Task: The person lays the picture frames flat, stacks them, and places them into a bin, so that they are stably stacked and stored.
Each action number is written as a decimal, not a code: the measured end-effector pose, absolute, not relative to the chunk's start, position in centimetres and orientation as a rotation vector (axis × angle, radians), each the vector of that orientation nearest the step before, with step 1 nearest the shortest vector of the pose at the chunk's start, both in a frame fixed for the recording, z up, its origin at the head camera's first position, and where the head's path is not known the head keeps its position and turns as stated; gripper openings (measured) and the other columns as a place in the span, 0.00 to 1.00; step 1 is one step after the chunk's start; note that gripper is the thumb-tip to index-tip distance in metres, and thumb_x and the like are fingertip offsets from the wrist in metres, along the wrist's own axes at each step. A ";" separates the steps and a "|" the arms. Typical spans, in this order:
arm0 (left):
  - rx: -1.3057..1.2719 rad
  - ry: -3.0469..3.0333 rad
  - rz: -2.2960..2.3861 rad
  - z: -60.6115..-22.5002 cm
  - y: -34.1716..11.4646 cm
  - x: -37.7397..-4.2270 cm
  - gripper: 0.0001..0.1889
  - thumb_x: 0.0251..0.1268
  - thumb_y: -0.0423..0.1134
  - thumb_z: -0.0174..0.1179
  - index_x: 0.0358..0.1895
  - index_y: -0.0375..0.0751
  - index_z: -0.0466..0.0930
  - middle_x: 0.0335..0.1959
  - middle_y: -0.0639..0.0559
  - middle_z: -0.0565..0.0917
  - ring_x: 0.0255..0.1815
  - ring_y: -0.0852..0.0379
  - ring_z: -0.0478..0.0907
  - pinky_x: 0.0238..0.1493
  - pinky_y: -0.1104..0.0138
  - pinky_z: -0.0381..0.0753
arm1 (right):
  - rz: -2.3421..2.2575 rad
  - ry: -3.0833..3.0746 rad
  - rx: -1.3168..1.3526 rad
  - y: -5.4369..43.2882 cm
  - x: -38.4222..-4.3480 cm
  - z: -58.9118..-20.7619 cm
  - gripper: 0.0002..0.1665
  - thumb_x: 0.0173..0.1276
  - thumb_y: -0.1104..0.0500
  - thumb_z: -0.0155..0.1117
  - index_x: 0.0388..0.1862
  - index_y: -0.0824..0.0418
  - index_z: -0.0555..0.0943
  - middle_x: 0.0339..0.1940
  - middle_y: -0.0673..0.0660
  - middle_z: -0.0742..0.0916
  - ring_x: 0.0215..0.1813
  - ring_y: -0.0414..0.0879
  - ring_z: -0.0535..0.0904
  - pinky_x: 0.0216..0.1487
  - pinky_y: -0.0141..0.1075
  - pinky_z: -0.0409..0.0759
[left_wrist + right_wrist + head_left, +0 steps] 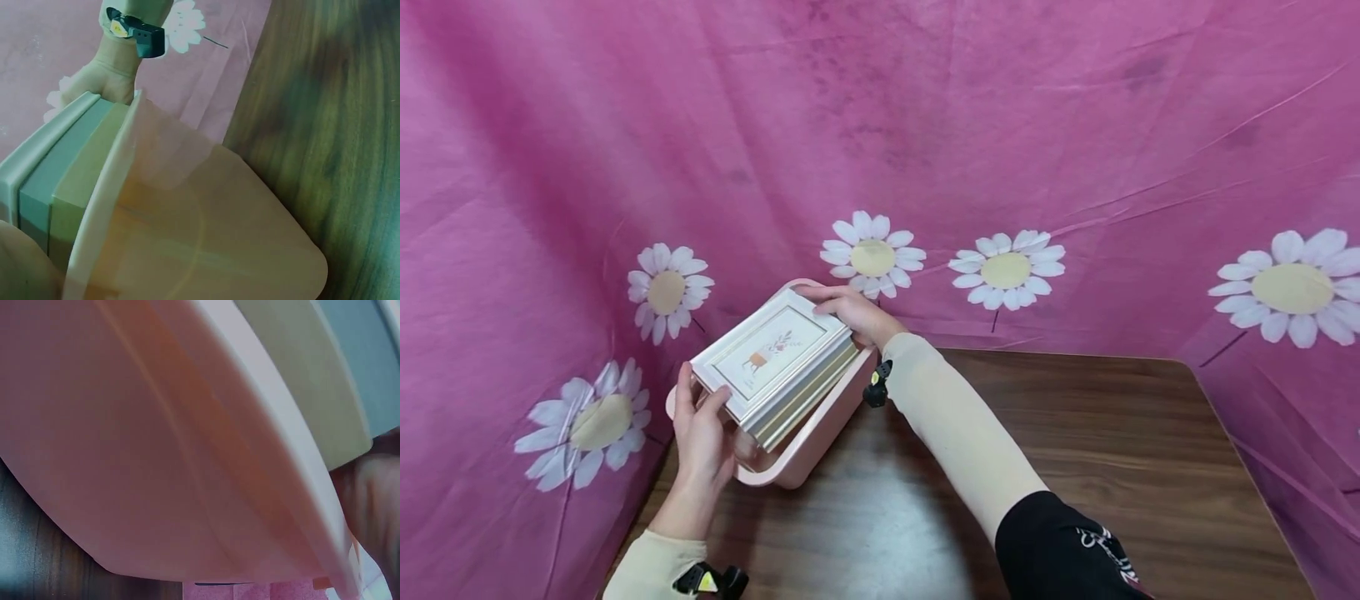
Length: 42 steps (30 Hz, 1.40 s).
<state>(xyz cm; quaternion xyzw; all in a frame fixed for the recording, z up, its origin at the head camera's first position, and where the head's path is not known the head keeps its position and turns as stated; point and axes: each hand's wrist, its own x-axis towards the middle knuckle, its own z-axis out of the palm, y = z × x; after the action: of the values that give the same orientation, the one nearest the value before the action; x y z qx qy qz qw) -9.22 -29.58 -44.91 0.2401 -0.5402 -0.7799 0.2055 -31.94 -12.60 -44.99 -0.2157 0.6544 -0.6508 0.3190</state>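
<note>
A stack of picture frames sits tilted within the rim of a pink plastic bin. The top one is white, with a small deer-and-flowers print; grey and gold edges show beneath it. My left hand grips the near-left end of the stack, fingertips at the top frame's corner. At the far right end my right hand holds the stack, its fingers lying along the top edge. Seen from the left wrist, the stacked frames stand between the right hand and the bin wall. The bin's bottom is hidden.
The bin stands on a dark wood table, at its left back corner. A pink cloth with large white daisies hangs behind and to the left, close to the bin. Both wrists wear black straps with small cameras.
</note>
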 end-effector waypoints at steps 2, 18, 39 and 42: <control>0.685 -1.520 -2.182 -44.9 -29.7 -9.2 0.44 0.80 0.26 0.45 0.91 0.59 0.38 0.80 0.50 0.58 0.57 0.64 0.76 0.50 0.77 0.84 | -1.694 1.721 -0.564 -12.8 -32.0 -45.1 0.35 0.79 0.64 0.55 0.81 0.40 0.74 0.86 0.38 0.70 0.60 0.50 0.83 0.48 0.35 0.87; 0.769 -1.443 -2.282 -45.4 -30.5 -11.1 0.46 0.76 0.22 0.37 0.90 0.57 0.31 0.86 0.48 0.45 0.60 0.63 0.74 0.49 0.76 0.84 | -1.542 1.900 -0.608 -14.0 -32.7 -46.7 0.38 0.76 0.68 0.57 0.82 0.45 0.73 0.80 0.49 0.77 0.61 0.48 0.81 0.51 0.33 0.84; 0.874 -1.572 -2.128 -47.0 -29.9 -13.1 0.51 0.64 0.16 0.40 0.87 0.49 0.30 0.89 0.40 0.46 0.80 0.48 0.62 0.75 0.65 0.74 | -1.326 2.041 -0.804 -14.3 -32.8 -46.6 0.40 0.76 0.73 0.54 0.85 0.59 0.65 0.82 0.56 0.74 0.76 0.50 0.71 0.81 0.44 0.69; 0.881 -1.586 -2.117 -47.1 -29.8 -13.2 0.52 0.62 0.14 0.39 0.87 0.46 0.30 0.87 0.37 0.51 0.78 0.47 0.65 0.72 0.66 0.78 | -1.296 2.047 -0.840 -14.4 -32.9 -46.9 0.40 0.76 0.73 0.52 0.86 0.61 0.64 0.82 0.57 0.74 0.76 0.50 0.72 0.81 0.43 0.69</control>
<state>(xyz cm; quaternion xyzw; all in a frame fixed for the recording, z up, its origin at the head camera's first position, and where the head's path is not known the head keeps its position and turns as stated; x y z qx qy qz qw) -13.16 -29.78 -47.13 0.3112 -0.5599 -0.7475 0.1758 -32.94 -14.39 -46.87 -0.3142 0.7652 -0.4844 0.2847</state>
